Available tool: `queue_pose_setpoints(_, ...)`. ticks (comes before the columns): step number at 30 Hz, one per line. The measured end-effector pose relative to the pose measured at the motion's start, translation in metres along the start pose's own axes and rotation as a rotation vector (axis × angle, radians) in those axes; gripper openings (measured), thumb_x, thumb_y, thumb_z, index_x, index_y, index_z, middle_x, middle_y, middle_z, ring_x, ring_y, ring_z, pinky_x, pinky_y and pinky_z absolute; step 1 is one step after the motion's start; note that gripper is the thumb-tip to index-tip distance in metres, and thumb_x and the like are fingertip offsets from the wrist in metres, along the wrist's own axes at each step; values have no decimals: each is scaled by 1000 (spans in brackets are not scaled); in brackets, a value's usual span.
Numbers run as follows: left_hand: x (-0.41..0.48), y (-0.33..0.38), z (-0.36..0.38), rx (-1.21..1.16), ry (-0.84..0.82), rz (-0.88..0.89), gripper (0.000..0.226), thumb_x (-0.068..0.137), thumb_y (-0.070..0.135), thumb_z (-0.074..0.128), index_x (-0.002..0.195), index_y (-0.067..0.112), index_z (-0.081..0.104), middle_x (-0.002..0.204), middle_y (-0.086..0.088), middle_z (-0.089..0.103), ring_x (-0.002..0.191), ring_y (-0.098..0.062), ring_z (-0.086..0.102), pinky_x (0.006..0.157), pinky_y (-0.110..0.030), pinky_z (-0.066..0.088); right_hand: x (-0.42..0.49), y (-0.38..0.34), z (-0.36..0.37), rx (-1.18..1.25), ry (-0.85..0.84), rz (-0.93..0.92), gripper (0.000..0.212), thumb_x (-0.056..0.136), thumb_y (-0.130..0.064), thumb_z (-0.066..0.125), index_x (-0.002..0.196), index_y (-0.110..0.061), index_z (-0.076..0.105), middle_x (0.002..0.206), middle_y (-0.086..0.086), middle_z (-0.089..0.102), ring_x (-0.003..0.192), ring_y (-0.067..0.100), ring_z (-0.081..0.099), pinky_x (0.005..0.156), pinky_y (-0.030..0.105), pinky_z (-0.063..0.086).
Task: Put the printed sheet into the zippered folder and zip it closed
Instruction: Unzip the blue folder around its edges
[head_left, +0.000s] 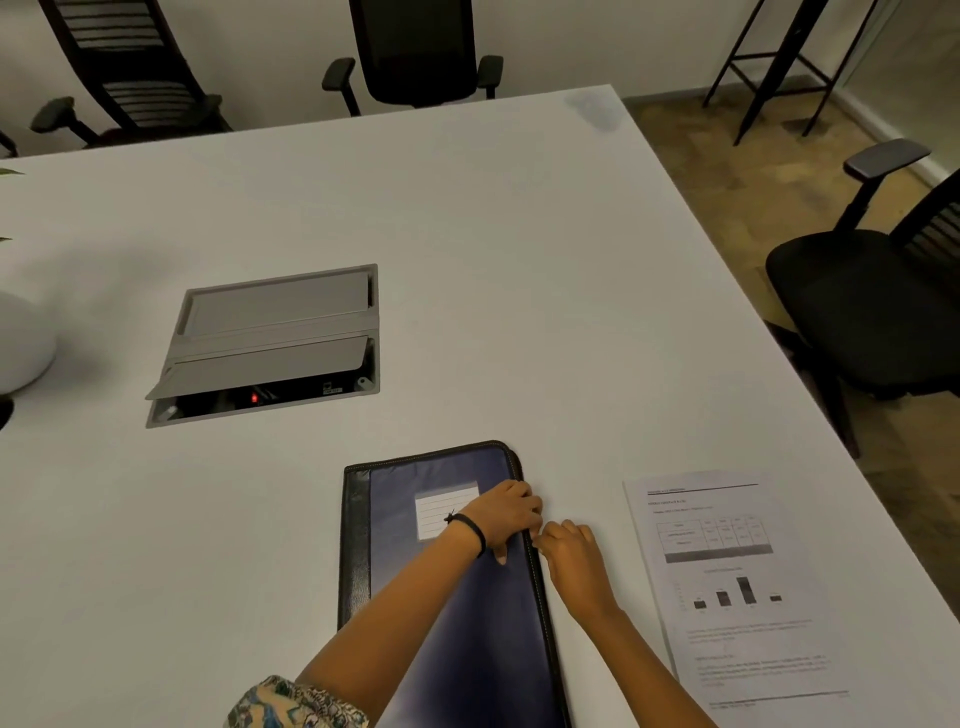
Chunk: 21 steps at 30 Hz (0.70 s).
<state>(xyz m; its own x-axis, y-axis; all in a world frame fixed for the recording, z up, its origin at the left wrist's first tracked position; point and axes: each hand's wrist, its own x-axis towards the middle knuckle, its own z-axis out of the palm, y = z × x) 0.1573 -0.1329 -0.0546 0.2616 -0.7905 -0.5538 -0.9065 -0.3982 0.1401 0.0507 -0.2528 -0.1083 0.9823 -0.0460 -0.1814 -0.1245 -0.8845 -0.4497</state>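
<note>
left hand pressing closed folder, right hand fingers pinched at its edge

white table; black office chairs | brown floor; pale wall

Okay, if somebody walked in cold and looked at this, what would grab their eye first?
Probably the dark blue zippered folder lying closed near the table's front edge, with the left hand pressing on its cover and the right hand at its right edge. Beside it to the right lies the printed sheet, not yet inside.
</note>
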Motion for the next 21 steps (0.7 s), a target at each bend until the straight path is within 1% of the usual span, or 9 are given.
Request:
queue_pose_setpoints(1,1,0,0,14,-5,-8,59,68,25,78,121,12,53,133,-9,46,125,-30,35,114,-43,19,2,1,0,-9,-5,-1,7,83,-11,64,87,-14,69,81,4,68,75,20,57,64,19,34)
queue_pose_setpoints(3,1,-1,1,25,-12,-19,60,69,27,78,122,13,53,135,-9,45,127,-30,34,117,-47,11,4,3,0,-38,-17,-23,6,80,-10,66,84,-14,70,79,4,68,73,21,58,63,19,34)
queue_pose_setpoints(6,0,-1,2,22,-4,-30,58,70,28,77,121,15,53,136,-8,44,128,-30,34,118,-50,6,0,5,-1,-57,-42,-48,6,80,-9,67,81,-14,69,78,4,67,72,20,56,62,20,33)
queue_pose_setpoints(7,0,0,3,19,-1,-35,58,70,27,77,121,14,53,136,-8,44,129,-29,34,119,-52,5,-2,6,0,-69,-44,-62,8,77,-8,70,78,-15,70,75,3,67,69,19,57,61,19,33)
queue_pose_setpoints(10,-1,1,3,5,10,-49,57,70,26,77,120,14,53,135,-8,43,129,-29,33,118,-54,0,-10,8,-3,-128,-52,-131,25,55,-5,86,68,-21,71,62,-5,65,57,13,57,57,14,32)
queue_pose_setpoints(13,-4,1,4,-21,10,-65,57,70,25,77,121,15,52,136,-8,42,131,-29,31,117,-55,-3,-15,7,-10,-163,-56,-191,31,48,-3,88,64,-24,71,57,-9,62,52,9,55,56,12,34)
queue_pose_setpoints(16,-4,2,4,-28,2,-77,57,70,24,77,121,16,52,137,-7,41,132,-29,30,116,-55,-5,-17,6,-13,-179,-76,-201,31,49,0,86,64,-23,71,57,-8,62,52,11,55,54,15,35)
queue_pose_setpoints(18,-4,2,3,-30,0,-86,56,70,24,77,120,17,52,137,-7,41,133,-28,30,116,-55,-5,-20,8,-11,-168,-91,-198,29,55,3,82,67,-21,71,58,-5,62,55,14,55,55,17,32)
queue_pose_setpoints(21,-5,4,3,-10,-18,-88,57,70,24,76,121,18,51,137,-6,41,133,-28,29,116,-56,-5,-26,11,-7,-166,-79,-195,25,62,3,78,72,-19,72,63,-2,64,59,17,56,58,19,33)
